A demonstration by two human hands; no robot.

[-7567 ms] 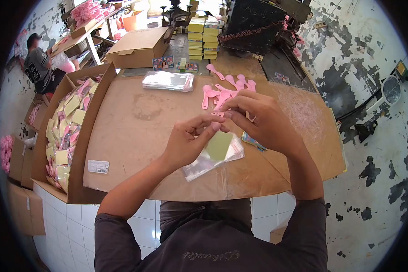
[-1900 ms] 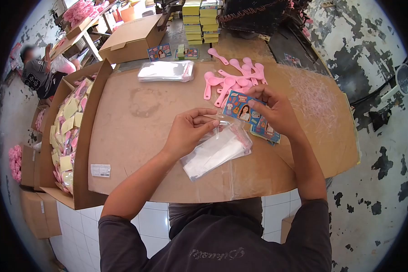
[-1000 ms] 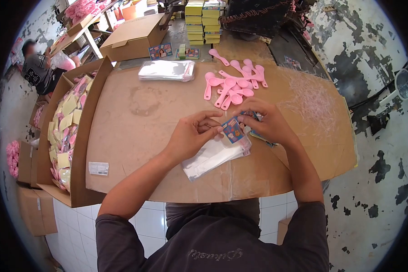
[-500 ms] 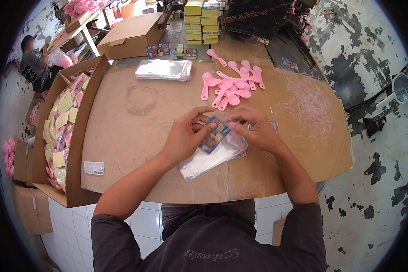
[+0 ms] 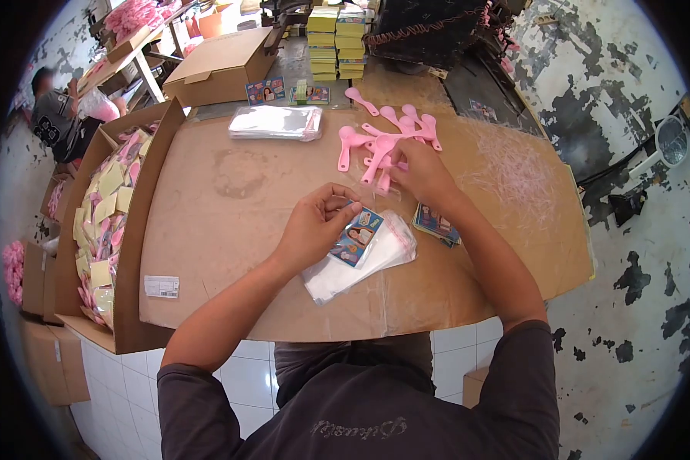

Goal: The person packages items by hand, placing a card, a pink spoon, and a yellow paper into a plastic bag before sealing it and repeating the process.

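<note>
Your left hand (image 5: 314, 232) pinches the card (image 5: 356, 240) by its top corner, probably keeping its print uncovered; your right hand (image 5: 422, 175) meets pink spoons (image 5: 379, 153), heaped handily close, grip unclear.

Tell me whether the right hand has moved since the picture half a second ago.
Yes: against the cardboard sheet, the right hand has moved forward, away from the card in the left hand, to the pink spoons.

Right of my fingers (image 5: 334, 193), a white wall (image 5: 617, 318) is flaking. Nearer me, pale floor tiles (image 5: 134, 379) catch light; beyond my fingers, far left, stands a table (image 5: 149, 77).
</note>
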